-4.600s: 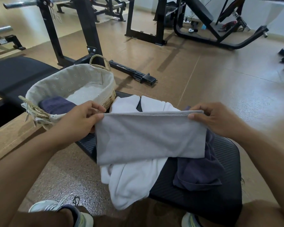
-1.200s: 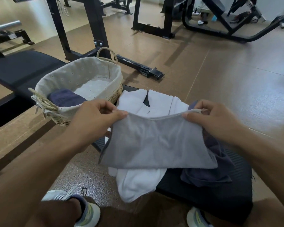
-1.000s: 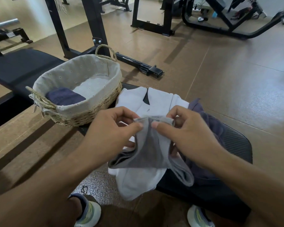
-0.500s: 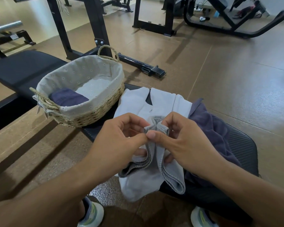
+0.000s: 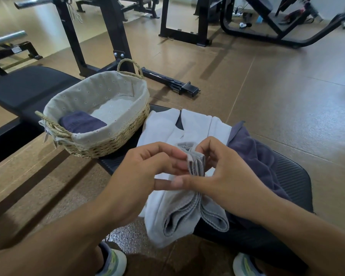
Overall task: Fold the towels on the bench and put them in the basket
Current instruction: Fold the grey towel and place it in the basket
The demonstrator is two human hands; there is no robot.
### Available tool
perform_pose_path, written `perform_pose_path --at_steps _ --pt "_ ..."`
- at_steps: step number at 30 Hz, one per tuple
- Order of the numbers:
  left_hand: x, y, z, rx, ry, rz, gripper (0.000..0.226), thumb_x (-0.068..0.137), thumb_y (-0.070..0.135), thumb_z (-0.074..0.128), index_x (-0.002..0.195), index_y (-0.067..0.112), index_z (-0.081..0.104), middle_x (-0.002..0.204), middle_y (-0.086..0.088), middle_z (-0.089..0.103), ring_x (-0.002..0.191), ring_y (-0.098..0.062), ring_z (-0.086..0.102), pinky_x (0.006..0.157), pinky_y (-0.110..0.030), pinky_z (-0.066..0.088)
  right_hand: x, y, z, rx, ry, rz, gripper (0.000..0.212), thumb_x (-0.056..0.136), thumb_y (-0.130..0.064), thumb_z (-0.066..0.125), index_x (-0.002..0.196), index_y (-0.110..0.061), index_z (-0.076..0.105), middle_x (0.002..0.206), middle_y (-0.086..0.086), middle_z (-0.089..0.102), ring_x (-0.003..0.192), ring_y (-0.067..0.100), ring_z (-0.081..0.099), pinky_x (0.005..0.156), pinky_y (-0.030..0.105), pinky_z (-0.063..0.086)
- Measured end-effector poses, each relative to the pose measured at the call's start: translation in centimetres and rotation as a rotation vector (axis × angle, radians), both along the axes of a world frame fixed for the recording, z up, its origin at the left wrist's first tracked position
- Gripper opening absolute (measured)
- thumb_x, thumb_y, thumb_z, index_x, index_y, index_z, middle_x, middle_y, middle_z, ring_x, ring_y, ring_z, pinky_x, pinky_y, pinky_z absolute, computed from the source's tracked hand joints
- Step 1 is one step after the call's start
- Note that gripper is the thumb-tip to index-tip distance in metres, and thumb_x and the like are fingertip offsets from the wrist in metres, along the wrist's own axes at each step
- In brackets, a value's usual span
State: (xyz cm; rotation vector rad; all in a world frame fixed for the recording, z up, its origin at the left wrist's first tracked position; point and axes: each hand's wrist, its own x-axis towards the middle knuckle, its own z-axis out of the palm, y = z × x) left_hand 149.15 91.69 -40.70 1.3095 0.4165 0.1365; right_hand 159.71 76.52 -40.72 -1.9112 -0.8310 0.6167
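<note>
Both hands, left hand (image 5: 145,176) and right hand (image 5: 223,176), pinch the folded grey towel (image 5: 195,206) together, hanging lengthwise, right of the basket (image 5: 108,144), nearer the left hand.

A gym: black weight bench (image 5: 28,90), steel rack uprights (image 5: 116,30), barbell (image 5: 6,37), and probably machines further back.

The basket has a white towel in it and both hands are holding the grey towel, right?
Not quite. The head view shows that the towel in the basket is dark blue, not white. The white towel lies on the bench. Both the left hand and the right hand do hold the grey towel.
</note>
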Motion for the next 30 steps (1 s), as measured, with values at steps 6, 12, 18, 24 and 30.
perform_pose_path --at_steps 6,12,18,24,30 --pt "-0.2 1.6 0.7 0.506 -0.131 0.057 0.035 0.069 0.013 0.066 0.101 0.026 0.072 0.096 0.001 0.072 0.095 -0.013 0.069 0.083 -0.030 0.058 0.2 -0.5 1.0 0.070 -0.115 0.031 0.024 0.077 -0.020 0.082 0.090 -0.027 0.062 0.086 -0.005 0.068 0.076 0.010 0.064 0.069 0.030 0.054" --pt "-0.7 1.7 2.5 0.817 -0.056 -0.377 0.062 0.061 0.038 0.093 0.115 0.035 0.062 0.102 0.025 0.069 0.089 0.008 0.066 0.073 -0.006 0.048 0.0 -1.5 3.5 0.085 -0.159 0.203 0.024 0.076 -0.028 0.084 0.094 -0.035 0.070 0.090 -0.010 0.072 0.078 0.011 0.067 0.063 0.028 0.054" --pt "-0.1 1.5 0.5 0.841 -0.042 -0.382 0.023 0.075 0.037 0.085 0.086 0.029 0.067 0.079 0.008 0.071 0.070 -0.005 0.065 0.062 -0.023 0.051 1.1 -1.7 3.3 -0.038 -0.320 0.263 0.056 0.073 -0.044 0.084 0.120 -0.053 0.053 0.108 -0.023 0.061 0.103 0.006 0.061 0.078 0.025 0.054" --pt "0.2 2.7 0.3 0.705 -0.078 -0.375 0.029 0.080 0.017 0.084 0.087 0.009 0.057 0.078 -0.010 0.065 0.068 -0.018 0.059 0.062 -0.026 0.047 2.4 -2.8 2.8 -0.411 -0.419 0.375 0.067 0.081 -0.055 0.072 0.133 -0.062 0.030 0.124 -0.034 0.052 0.110 -0.017 0.049 0.087 0.009 0.043" --pt "0.6 3.2 -0.3 0.592 -0.071 -0.325 0.032 0.079 0.028 0.082 0.082 0.014 0.053 0.072 -0.006 0.053 0.069 -0.011 0.049 0.062 -0.024 0.039 2.8 -2.7 2.7 -0.339 -0.410 0.302 0.052 0.084 -0.049 0.070 0.127 -0.056 0.041 0.119 -0.034 0.057 0.110 -0.011 0.053 0.094 0.019 0.048"
